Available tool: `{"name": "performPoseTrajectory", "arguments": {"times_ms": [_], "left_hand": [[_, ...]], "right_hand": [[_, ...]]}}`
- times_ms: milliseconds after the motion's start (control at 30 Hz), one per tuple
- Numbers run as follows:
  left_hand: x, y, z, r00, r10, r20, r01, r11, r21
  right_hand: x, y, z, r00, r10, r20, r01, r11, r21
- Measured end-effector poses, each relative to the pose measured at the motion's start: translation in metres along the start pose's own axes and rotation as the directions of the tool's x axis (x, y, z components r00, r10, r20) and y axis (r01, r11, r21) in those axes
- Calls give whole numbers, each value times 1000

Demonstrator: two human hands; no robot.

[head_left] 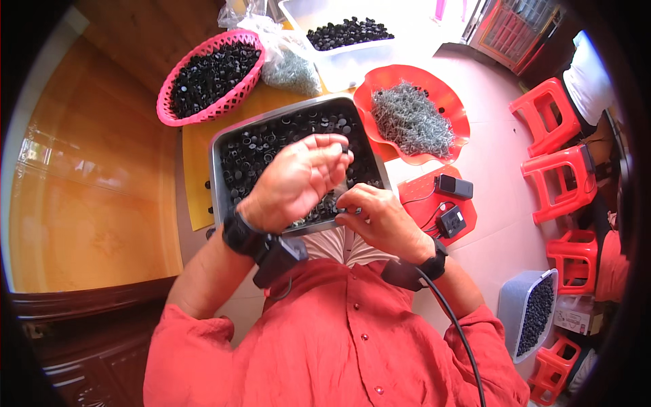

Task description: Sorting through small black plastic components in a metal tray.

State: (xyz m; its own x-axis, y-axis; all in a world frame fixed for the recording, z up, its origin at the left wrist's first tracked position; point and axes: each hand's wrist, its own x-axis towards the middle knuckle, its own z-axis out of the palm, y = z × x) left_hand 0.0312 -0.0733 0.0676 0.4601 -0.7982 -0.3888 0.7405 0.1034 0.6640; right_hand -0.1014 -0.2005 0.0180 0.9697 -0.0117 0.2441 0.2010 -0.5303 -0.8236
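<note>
A metal tray (291, 108) in front of me holds many small black round caps (254, 146). Over its middle is my left hand (296, 182), palm turned up and fingers curled. A small black cap (344, 148) shows at its fingertips. My right hand (385, 218) is at the tray's near right corner, thumb and fingers pinched together. Something small and dark shows at those fingertips, too covered to name. The two hands are apart. Beneath them, part of the tray's contents is hidden.
Beyond the tray stand a pink basket (165, 102) of black parts, a plastic bag (291, 71) of small metal pieces and a white bin (339, 68) of black caps. A red bowl (461, 102) holds metal pins. Red stools (559, 183) and seated people line the right.
</note>
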Motion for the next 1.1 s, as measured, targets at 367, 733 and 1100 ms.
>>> {"name": "performPoseTrajectory", "arguments": {"times_ms": [367,733,1100], "left_hand": [[86,112,48,977,210,-24,-211,977,-22],[13,19,-63,982,-4,-187,160,528,834],[28,-17,-69,906,413,90,-1,-210,978]], "right_hand": [[-6,7,-9,995,-70,75,72,997,-26],[5,7,-5,999,20,31,-14,983,-183],[36,24,22,991,128,42,-79,805,-588]]}}
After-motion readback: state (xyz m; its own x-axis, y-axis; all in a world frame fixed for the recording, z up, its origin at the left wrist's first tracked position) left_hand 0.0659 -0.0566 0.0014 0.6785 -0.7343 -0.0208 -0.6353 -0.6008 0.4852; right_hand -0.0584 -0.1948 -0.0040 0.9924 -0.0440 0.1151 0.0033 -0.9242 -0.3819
